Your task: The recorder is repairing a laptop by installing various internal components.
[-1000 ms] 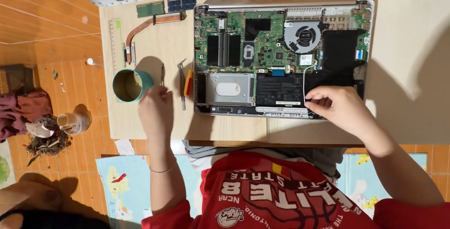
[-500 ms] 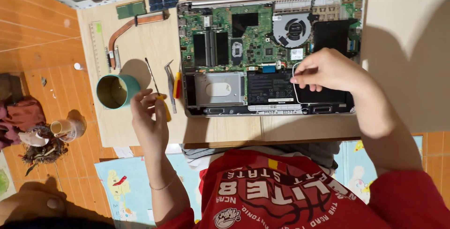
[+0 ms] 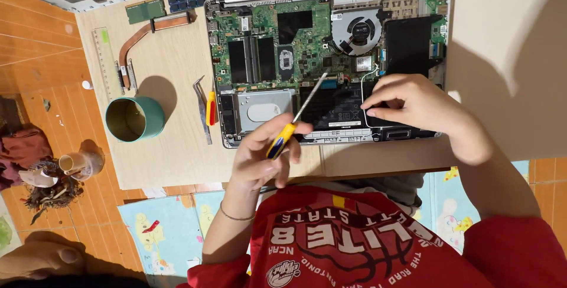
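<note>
A wooden board (image 3: 171, 146) on an orange tiled floor carries an opened laptop (image 3: 331, 58). The left hand (image 3: 263, 158) grips a yellow-handled screwdriver (image 3: 292, 124), shaft slanting up-right toward the motherboard. The right hand (image 3: 413, 105) pinches a thin cable (image 3: 367, 96) over the battery, nearer the board.

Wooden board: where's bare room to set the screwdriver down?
On the wooden board, the strip below the green cup and tweezers is bare, as is the patch between copper heat pipe and laptop. It is crowded beside the laptop's edge, where the left hand holds the screwdriver.
</note>
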